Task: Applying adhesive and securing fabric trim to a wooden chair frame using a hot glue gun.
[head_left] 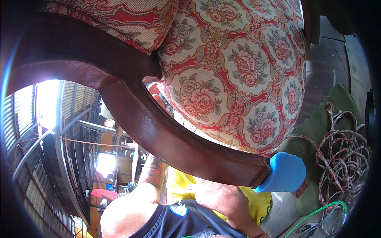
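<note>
A dark wooden curved frame member (143, 131) crosses in front of floral red and cream upholstery (222, 67), with blue foam padding (282, 172) round its lower right end. My tattooed left forearm rises behind the wood; a few fingers of my left hand (156, 93) show in the gap beside the upholstery, their grip mostly hidden. My right hand (216, 198) is just below the wood near the blue foam, against yellow cloth (178, 182); its fingers are partly hidden, so I cannot tell what they hold.
At right, a tangled rope (341, 154) lies on green fabric (309, 198), with a green cord (309, 216) and scissors (307, 228) at lower right. Grey sheets (329, 59) lie beyond. At left are corrugated metal panels and beams (59, 131), and a red object (104, 193).
</note>
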{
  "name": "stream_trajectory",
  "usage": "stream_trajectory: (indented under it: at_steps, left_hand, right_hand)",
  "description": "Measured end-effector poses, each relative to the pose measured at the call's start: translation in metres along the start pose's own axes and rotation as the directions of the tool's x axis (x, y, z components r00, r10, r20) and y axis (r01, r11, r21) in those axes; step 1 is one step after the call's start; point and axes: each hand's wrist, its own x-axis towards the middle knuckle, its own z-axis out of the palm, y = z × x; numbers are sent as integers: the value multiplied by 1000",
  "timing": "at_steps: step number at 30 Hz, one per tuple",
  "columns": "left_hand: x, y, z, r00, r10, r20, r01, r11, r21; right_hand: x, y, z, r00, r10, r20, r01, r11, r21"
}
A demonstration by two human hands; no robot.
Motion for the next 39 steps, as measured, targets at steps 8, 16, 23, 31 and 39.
stream_trajectory:
  at_steps: [8,16,23,31,39]
  left_hand:
    - [1,2,1,1000,-2,19,2,1000,1]
    - [4,5,-3,1000,2,22,-2,1000,6]
    - [7,5,-5,1000,-1,26,0,1000,14]
    - [8,2,-7,999,-10,41,9,1000,23]
    - [4,-6,7,997,-36,71,37,999,-5]
  right_hand:
    - [-1,-3,-4,1000,22,4,-22,996,82]
    - [-4,-5,-1,994,-90,-59,90,996,0]
    - [-2,-6,-3,988,-139,-64,134,988,-79]
    - [-2,-6,-6,995,-82,-64,81,997,-20]
    - [-6,8,-1,940,-268,-212,278,960,18]
